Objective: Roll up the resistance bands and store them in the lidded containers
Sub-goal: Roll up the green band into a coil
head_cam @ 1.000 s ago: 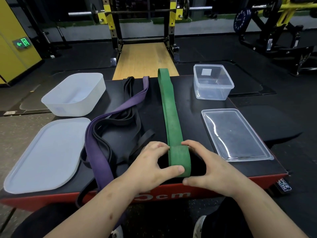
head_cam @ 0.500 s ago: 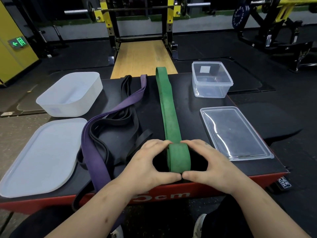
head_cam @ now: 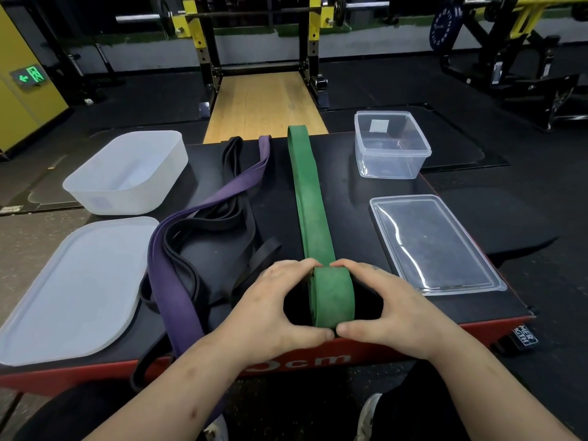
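Observation:
A green resistance band [head_cam: 310,211] lies lengthwise down the black box top, its near end wound into a roll [head_cam: 332,299]. My left hand [head_cam: 270,308] and my right hand [head_cam: 391,308] grip that roll from either side, fingers curled over its top and thumbs under its near edge. A purple band [head_cam: 178,281] and several black bands [head_cam: 216,224] lie in a loose tangle to the left. A frosted white container [head_cam: 127,176] stands at the back left with its lid [head_cam: 73,288] in front. A clear container [head_cam: 391,144] stands at the back right, and its clear lid [head_cam: 432,243] lies nearer.
The bands and containers rest on a black-topped plyo box [head_cam: 346,192] with a red front edge. Behind it are a wooden lifting platform [head_cam: 264,106], a yellow rack and a barbell. My knees and a shoe show below the box.
The green roll has grown slightly as both hands turned it away from me along the band. My fingers have closed over its top, almost meeting.

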A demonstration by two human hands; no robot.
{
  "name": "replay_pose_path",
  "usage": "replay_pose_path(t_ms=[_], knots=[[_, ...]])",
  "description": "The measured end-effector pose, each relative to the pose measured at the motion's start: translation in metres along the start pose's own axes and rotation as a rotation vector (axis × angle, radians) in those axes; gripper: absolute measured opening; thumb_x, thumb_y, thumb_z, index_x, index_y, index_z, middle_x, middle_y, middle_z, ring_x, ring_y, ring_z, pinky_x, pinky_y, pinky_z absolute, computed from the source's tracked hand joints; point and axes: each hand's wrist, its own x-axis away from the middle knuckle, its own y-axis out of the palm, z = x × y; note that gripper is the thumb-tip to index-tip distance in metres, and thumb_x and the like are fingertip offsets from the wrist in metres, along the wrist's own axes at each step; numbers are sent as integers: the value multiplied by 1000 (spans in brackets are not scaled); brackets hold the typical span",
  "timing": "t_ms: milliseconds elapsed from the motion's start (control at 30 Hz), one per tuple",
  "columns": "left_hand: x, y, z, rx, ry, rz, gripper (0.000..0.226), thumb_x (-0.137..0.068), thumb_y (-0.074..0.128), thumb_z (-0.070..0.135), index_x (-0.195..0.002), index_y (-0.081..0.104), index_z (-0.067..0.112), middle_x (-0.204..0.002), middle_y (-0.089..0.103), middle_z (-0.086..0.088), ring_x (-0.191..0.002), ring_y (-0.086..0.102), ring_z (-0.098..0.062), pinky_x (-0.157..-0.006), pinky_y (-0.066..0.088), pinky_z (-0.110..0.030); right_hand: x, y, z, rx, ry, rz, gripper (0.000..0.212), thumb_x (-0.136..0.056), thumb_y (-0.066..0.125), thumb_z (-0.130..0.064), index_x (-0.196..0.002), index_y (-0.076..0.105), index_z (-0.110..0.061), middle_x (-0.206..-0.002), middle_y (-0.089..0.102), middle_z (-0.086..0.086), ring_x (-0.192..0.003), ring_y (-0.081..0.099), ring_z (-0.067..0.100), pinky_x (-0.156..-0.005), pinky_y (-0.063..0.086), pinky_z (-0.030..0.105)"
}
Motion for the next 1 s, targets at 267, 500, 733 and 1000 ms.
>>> replay_pose_path(t_ms=[267, 500, 733, 1000], knots=[[2, 3, -5, 17, -58, 13, 98, -62, 78, 71, -147, 48, 33, -140, 48, 18, -138, 39, -2, -115, 37, -33, 2, 2, 3, 6, 5, -40, 94, -69, 88, -55, -147, 37, -62, -149, 50, -28, -148, 38, 2, -122, 34, 45], [4, 1, -4, -33, 7, -5, 98, -65, 84, 63, -150, 37, 47, -144, 44, 22, -141, 34, 0, -117, 32, -27, 1, 0, 2, -48, -14, -1, 85, -72, 87, -51, -148, 48, -44, -144, 57, -22, -139, 49, 3, -117, 40, 42], [1, 5, -6, 62, -76, 48, 97, -62, 78, 73, -145, 51, 32, -137, 51, 17, -134, 46, -5, -112, 40, -33, 2, -1, 2, 8, -9, -47, 99, -71, 91, -48, -150, 33, -60, -151, 46, -28, -144, 40, -3, -120, 36, 40], [3, 4, -4, -33, -25, -6, 99, -65, 81, 68, -150, 33, 48, -143, 42, 24, -139, 33, 2, -117, 32, -27, 0, -2, 1, -32, -17, 2, 90, -72, 90, -47, -150, 44, -46, -146, 55, -21, -140, 48, 4, -117, 41, 42]])
